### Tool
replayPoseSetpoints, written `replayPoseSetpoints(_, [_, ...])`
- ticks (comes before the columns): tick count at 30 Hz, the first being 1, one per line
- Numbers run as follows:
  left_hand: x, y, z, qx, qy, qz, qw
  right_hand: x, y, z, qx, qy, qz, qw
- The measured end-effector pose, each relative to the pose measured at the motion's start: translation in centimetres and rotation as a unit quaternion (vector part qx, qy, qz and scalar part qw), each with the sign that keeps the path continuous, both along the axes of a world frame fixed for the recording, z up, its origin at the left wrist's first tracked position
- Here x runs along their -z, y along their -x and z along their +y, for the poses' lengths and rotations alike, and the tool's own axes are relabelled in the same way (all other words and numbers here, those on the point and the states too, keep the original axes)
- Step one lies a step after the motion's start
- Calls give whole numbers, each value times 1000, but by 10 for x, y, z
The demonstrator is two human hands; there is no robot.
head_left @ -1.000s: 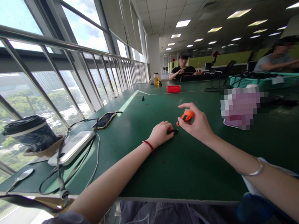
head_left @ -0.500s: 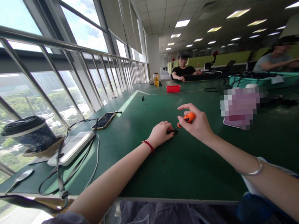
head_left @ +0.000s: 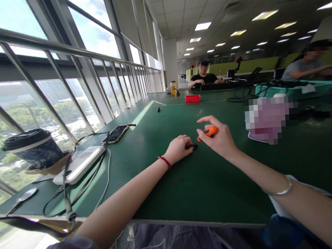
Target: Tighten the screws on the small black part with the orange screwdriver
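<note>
Two hands met over one small black piece (head_left: pixel 194 146) in the head view. It lay on the green table (head_left: pixel 187 191) at the fingertips of the left hand (head_left: pixel 179 148), just off their right side, so that hand was the nearer; the fingers pinched it and held it down. Its long axis seemed to run left to right, though the fingers hid part of it. The right hand (head_left: pixel 219 136), farther right, gripped an orange screwdriver (head_left: pixel 211 131) around the handle, its index finger lifted away. The shaft slanted down and left toward the piece; whether the tip touched it, I could not tell. Compared with one second earlier, the handle sat slightly farther right and leaned flatter, while the left hand and the piece had hardly shifted.
</note>
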State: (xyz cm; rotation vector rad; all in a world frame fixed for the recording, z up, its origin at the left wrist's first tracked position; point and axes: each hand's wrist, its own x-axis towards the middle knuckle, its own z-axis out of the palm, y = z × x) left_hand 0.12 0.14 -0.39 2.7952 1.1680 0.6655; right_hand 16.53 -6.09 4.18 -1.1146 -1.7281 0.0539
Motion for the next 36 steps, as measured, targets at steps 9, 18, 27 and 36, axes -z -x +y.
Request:
replayPoseSetpoints(9, [2, 0, 1, 1, 0, -5, 1000, 2, -1, 3, 44, -32, 2, 999])
replayPoseSetpoints(18, [1, 0, 1, -1, -11, 9, 1000, 2, -2, 3, 22, -44, 10, 999])
replayPoseSetpoints(27, [1, -1, 0, -8, -22, 18, 1000, -1, -1, 1, 26, 5, 5, 1000])
replayPoseSetpoints(36, [-1, -2, -1, -13, -19, 18, 1000, 8, -4, 14, -7, -12, 11, 1000])
